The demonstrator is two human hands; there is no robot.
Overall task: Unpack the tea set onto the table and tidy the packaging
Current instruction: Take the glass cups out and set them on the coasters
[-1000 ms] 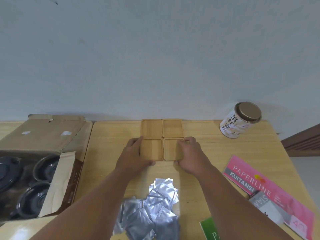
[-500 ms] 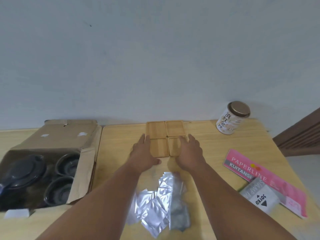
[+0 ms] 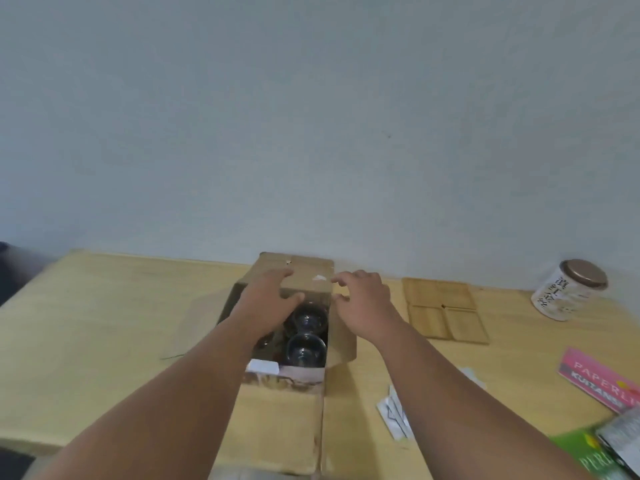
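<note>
An open cardboard box [image 3: 284, 427] stands in the middle of the wooden table [image 3: 86, 323], its flaps spread out. Inside it sit dark glass cups [image 3: 306, 346], two plainly visible. My left hand [image 3: 268, 303] hovers over the box's opening with fingers relaxed, holding nothing. My right hand [image 3: 363, 299] hangs above the box's right edge, fingers loosely curled and empty. Several square wooden coasters [image 3: 445, 313] lie in a grid on the table to the right of the box.
A white tea tin [image 3: 568, 289] with a bronze lid stands at the back right. Silver foil sachets [image 3: 394, 415] lie under my right forearm. A pink receipt book [image 3: 602, 382], a green one [image 3: 595, 459] and a silver packet [image 3: 623, 434] lie front right. The wall is close behind.
Both hands left the wooden coasters and moved left to the open box. The view swung left, so the box now sits in the middle and the coasters at the right.
</note>
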